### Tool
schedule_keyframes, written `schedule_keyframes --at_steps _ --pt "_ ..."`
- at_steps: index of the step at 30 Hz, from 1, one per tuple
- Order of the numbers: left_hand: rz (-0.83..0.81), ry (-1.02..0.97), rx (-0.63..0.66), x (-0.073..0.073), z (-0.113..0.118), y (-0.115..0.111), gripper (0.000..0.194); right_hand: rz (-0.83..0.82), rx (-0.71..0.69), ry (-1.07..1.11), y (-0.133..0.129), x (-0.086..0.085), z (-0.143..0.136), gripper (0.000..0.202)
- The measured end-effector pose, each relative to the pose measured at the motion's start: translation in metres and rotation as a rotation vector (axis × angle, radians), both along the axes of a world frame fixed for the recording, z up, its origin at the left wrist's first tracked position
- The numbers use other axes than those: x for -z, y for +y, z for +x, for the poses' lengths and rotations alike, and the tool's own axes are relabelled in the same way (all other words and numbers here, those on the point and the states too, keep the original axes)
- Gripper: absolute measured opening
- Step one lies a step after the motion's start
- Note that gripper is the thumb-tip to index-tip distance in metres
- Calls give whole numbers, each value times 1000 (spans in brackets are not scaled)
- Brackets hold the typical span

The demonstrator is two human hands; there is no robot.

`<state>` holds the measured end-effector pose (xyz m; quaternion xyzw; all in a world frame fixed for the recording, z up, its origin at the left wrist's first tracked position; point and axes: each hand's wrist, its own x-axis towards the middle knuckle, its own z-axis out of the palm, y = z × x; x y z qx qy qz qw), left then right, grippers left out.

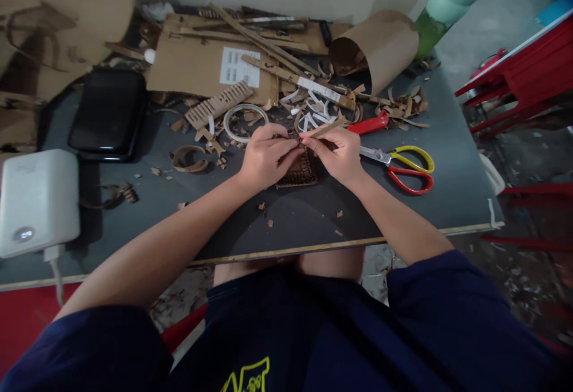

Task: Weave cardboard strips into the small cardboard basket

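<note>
A small brown cardboard piece (299,176) with ridged, corrugated edging lies on the dark table between my hands. My left hand (268,156) is closed at its upper left, thumb and fingers pinched on its far edge. In my right hand (336,152), a thin cardboard strip (329,128) is pinched between thumb and fingers, its near end close to that same edge. The two hands' fingertips almost meet, and they hide the spot where strip and piece come together. Scissors (403,168) with one yellow and one red handle lie just right of my right hand.
A red-handled tool (369,122), a tape roll (245,122) and white scraps (316,111) lie beyond my hands. Cardboard sheets (192,58), a cardboard tube (380,49) and a green bottle (452,10) stand farther back. At left are a black case (107,111) and a white power bank (40,201).
</note>
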<state>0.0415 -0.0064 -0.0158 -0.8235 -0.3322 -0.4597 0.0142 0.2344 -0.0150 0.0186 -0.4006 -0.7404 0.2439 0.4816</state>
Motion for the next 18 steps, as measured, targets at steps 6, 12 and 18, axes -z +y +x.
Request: schedule_keyframes --at_steps 6,12,18 --pt "143 -11 -13 -1 1 2 13 133 42 -8 0 4 -1 35" --pt "197 -18 29 -2 1 1 8 54 15 19 1 4 -2 44" --pt "223 -26 79 -1 0 1 7 -147 -114 145 5 5 -2 50"
